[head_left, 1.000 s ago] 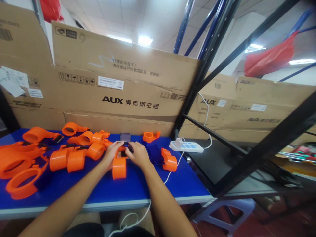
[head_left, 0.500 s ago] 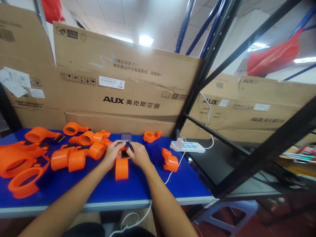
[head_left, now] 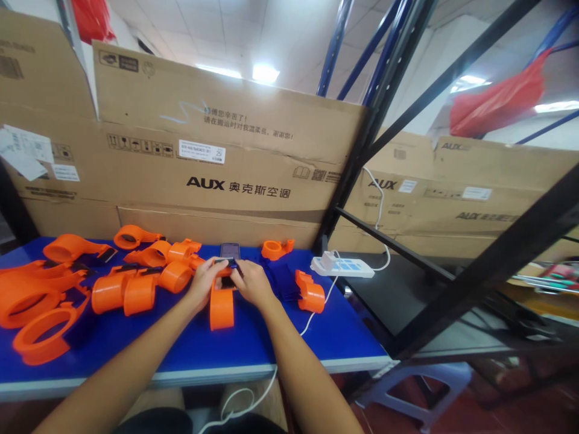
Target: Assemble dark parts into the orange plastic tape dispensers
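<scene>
Between my hands, near the middle of the blue table (head_left: 181,358), is an orange tape dispenser (head_left: 222,309), its round ring turned toward me. My left hand (head_left: 203,282) is closed on its upper end from the left. My right hand (head_left: 251,279) is at the same end from the right, fingers pinched by a small dark part, which they largely cover. Just behind the hands lies a phone (head_left: 230,249). More orange dispensers crowd the left side, the nearest being a ring-shaped one (head_left: 175,276) beside my left hand.
At the right are two orange dispensers, one at the back (head_left: 277,248) and one nearer (head_left: 311,295), with dark blue pieces (head_left: 283,280) between. A white power strip (head_left: 342,267) trails a cable over the table's edge. Cardboard (head_left: 217,205) walls the back; a black rack post (head_left: 357,163) stands right.
The view has shifted very slightly. Both hands stay on the dispenser, with only a small movement of the right fingers at its upper end.
</scene>
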{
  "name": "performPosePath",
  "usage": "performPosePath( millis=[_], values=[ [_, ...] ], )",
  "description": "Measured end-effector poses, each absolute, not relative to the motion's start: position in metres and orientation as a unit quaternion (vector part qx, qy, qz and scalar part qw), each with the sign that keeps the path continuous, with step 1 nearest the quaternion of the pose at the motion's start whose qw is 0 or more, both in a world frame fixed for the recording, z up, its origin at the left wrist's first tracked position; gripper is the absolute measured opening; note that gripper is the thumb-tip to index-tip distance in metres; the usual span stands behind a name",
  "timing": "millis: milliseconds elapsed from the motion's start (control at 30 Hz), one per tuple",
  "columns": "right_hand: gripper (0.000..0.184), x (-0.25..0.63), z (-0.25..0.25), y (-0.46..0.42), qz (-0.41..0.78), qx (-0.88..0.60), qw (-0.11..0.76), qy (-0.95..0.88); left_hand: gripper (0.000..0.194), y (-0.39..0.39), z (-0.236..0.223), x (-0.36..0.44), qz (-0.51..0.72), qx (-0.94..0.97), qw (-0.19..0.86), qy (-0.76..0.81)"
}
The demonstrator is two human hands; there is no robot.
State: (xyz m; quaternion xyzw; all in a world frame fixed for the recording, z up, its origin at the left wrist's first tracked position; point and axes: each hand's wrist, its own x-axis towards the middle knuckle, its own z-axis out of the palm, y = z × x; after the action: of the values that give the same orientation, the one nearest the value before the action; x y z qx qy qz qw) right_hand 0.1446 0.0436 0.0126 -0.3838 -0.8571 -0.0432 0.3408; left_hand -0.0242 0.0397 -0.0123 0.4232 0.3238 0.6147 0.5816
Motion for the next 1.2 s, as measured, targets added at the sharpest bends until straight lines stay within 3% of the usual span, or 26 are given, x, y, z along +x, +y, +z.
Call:
performPosePath(
  millis=[233, 433, 667, 900, 1200],
  values=[
    [0.023, 0.145, 0.015, 0.041, 0.017, -0.375, 0.377, -0.847, 0.029, 0.037, -0.007, -0.027, 0.608, 0.407, 0.606, 0.313],
    [0.039, 0.148, 0.017, 0.046, 0.192, -0.41, 0.519, -0.725, 0.033, 0.038, -0.003, -0.03, 0.575, 0.398, 0.661, 0.271],
    [0.023, 0.161, 0.012, 0.071, 0.451, -0.391, 0.696, -0.399, 0.036, 0.033, -0.001, -0.025, 0.59, 0.392, 0.643, 0.292],
    [0.014, 0.192, 0.013, 0.081, 0.523, -0.408, 0.7, -0.265, 0.035, 0.031, 0.001, -0.025, 0.591, 0.389, 0.643, 0.293],
    [0.04, 0.198, 0.008, 0.088, 0.533, -0.397, 0.701, -0.258, 0.038, 0.034, -0.002, -0.026, 0.59, 0.384, 0.645, 0.298]
  ],
)
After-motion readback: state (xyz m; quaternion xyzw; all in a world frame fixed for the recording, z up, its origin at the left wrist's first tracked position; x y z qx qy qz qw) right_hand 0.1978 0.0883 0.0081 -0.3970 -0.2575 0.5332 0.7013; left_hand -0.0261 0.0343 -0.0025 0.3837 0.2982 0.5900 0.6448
